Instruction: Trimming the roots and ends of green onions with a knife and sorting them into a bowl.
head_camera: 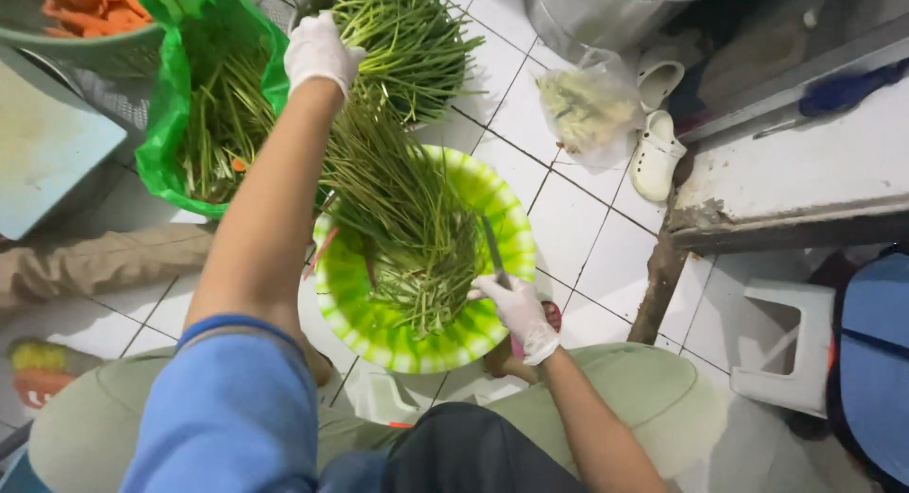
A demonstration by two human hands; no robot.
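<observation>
Our left hand (320, 50), gloved, closes around a bundle of green stalks (398, 185) at 12 o'clock | our right hand (519, 313) clamps a knife (493, 251) at 4 o'clock | stalks' cut ends lie in the green-and-white basin (516, 233).

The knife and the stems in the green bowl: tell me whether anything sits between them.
Nothing visible does. The right hand holds the knife with its blade right at the bundle of green stems, which the left hand grips at the top over the green bowl.
</observation>
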